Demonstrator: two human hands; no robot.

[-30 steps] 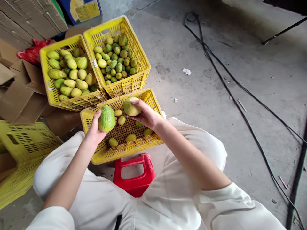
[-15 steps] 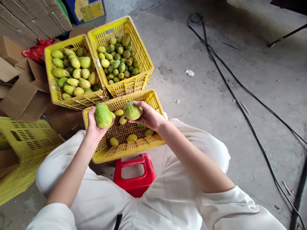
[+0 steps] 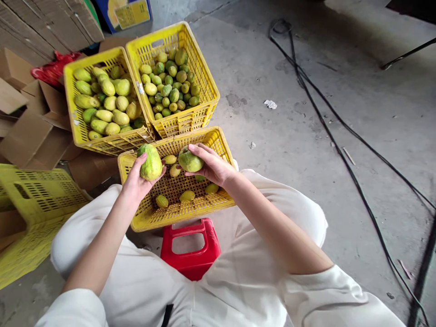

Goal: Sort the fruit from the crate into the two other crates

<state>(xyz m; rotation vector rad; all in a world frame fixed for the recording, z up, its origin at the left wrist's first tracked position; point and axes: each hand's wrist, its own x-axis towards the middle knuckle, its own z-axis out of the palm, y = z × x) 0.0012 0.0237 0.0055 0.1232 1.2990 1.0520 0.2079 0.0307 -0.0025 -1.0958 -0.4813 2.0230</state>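
My left hand [image 3: 137,178] is closed round a large yellow-green fruit [image 3: 150,162], which looks like a papaya or a melon. A rounder, duller green fruit [image 3: 190,160] of similar kind sits in the grip of my right hand [image 3: 213,165], thumb on top and fingers beneath. Both hands are held above a yellow plastic crate [image 3: 177,220] between my knees. Inside that crate lie several small yellow-green fruits, one of them a yellow fruit [image 3: 187,195] near the front wall. The two held fruits are apart from each other.
Beyond stand a left yellow crate [image 3: 70,93] of elongated fruits and a right yellow crate [image 3: 207,81] of smaller ones. A red stool [image 3: 195,261] is below me. Cardboard boxes [image 3: 34,136] and another crate [image 3: 44,195] lie left. Black cables [image 3: 340,150] cross the floor on the right.
My left hand has shifted slightly right and turned its fruit. The fruit in my right hand has also been turned, showing a darker side. Both stay held.
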